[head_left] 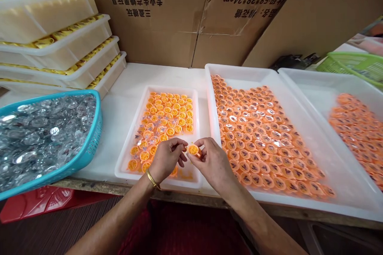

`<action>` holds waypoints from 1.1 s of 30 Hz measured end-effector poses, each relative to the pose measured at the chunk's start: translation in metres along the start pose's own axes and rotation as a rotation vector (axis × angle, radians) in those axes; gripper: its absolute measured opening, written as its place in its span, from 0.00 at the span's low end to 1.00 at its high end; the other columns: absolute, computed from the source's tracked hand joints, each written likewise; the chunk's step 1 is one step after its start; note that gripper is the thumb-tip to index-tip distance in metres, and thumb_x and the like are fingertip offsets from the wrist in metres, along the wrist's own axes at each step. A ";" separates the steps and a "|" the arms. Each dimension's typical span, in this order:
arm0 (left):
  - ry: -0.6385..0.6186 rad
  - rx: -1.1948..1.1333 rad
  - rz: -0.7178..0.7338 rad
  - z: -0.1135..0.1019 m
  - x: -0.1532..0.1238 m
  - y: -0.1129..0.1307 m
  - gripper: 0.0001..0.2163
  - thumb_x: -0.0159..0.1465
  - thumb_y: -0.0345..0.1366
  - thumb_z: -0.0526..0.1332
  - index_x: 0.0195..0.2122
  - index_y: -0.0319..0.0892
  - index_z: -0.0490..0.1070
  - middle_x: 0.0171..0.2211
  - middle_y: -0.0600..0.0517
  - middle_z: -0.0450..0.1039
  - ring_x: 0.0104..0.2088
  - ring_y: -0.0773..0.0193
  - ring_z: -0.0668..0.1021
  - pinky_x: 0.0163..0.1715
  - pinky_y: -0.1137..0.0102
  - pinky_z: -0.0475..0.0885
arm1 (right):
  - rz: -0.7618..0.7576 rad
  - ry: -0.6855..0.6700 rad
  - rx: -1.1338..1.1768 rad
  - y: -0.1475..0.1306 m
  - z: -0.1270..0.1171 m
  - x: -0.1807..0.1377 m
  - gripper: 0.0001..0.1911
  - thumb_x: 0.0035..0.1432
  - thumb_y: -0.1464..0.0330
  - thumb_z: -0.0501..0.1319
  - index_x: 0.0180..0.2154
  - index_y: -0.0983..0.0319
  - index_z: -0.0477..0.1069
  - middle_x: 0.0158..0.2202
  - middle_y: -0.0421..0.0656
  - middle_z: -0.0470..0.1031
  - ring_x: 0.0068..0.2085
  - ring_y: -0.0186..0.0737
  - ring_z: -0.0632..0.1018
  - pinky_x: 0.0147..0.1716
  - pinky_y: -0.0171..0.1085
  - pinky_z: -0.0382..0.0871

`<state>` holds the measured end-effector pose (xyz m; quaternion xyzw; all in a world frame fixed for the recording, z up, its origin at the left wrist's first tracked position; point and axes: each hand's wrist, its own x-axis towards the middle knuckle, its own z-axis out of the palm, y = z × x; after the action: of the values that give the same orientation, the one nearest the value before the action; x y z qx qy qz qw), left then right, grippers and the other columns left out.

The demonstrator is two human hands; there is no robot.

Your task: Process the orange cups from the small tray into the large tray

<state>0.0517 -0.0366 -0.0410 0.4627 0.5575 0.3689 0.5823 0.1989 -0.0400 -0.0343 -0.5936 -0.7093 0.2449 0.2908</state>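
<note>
My right hand pinches a small round orange cap between thumb and fingers, above the near edge of a small white tray. My left hand, with a gold bangle on the wrist, has its fingers curled and pinched right beside that cap, touching it. The small tray holds rows of orange caps, some with clear domes in them. Both hands hover over the tray's near right corner.
A teal basket of clear plastic domes sits at left. A large white tray full of orange pieces lies at right, another tray beyond it. Stacked white trays stand at back left, cardboard boxes behind. A green basket is far right.
</note>
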 end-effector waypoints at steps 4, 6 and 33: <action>0.057 0.292 0.081 0.003 -0.006 0.000 0.11 0.61 0.28 0.52 0.38 0.36 0.73 0.27 0.51 0.71 0.21 0.69 0.74 0.20 0.73 0.69 | 0.164 -0.048 0.255 -0.003 -0.003 -0.002 0.10 0.51 0.64 0.62 0.35 0.59 0.65 0.29 0.41 0.74 0.27 0.38 0.76 0.28 0.36 0.71; 0.061 0.479 0.235 0.003 -0.010 0.001 0.11 0.60 0.25 0.52 0.34 0.37 0.74 0.29 0.50 0.72 0.24 0.68 0.74 0.24 0.72 0.69 | 0.231 -0.107 0.465 -0.003 -0.002 -0.003 0.13 0.52 0.60 0.62 0.38 0.58 0.65 0.29 0.41 0.75 0.29 0.39 0.78 0.30 0.37 0.73; 0.242 1.315 0.425 -0.078 0.009 0.003 0.09 0.64 0.30 0.52 0.30 0.40 0.71 0.33 0.47 0.71 0.31 0.60 0.73 0.29 0.67 0.64 | 0.320 -0.185 0.982 -0.015 0.043 -0.010 0.18 0.51 0.61 0.65 0.42 0.59 0.65 0.41 0.42 0.68 0.38 0.38 0.75 0.37 0.41 0.77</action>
<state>-0.0241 -0.0171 -0.0369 0.7736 0.6233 0.1100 0.0309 0.1593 -0.0522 -0.0549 -0.4641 -0.4343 0.6413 0.4298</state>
